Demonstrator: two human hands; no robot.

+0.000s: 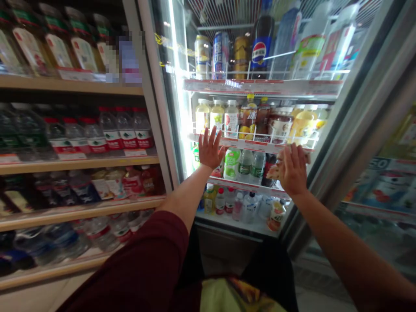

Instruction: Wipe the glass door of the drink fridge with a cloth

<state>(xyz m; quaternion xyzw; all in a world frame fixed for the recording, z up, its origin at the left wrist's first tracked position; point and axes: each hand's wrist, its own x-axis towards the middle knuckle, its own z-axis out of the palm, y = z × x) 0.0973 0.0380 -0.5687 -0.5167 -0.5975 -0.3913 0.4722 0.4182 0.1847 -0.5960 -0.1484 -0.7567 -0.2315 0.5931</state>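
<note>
My left hand (pixel 211 149) is raised with its fingers spread, in front of the middle shelf's front rail (pixel 240 143) in a lit drinks fridge. Nothing is in it; whether it touches the rail I cannot tell. Behind its fingertips stand pale juice bottles (pixel 216 113). My right hand (pixel 293 171) is at the right end of the same rail, its fingers closed over a crumpled, pinkish patterned cloth (pixel 274 171) that sticks out on both sides. Bottles with yellow drink (pixel 302 123) stand just above that hand. Below the rail is a green-and-white bottle (pixel 232 164).
Cans and a cola bottle (pixel 261 47) fill the upper fridge shelf; small bottles (pixel 251 206) line the bottom. To the left, wooden shelves (pixel 81 167) hold rows of bottles. The fridge's metal door frame (pixel 338 125) rises on the right. My knees are near the fridge base.
</note>
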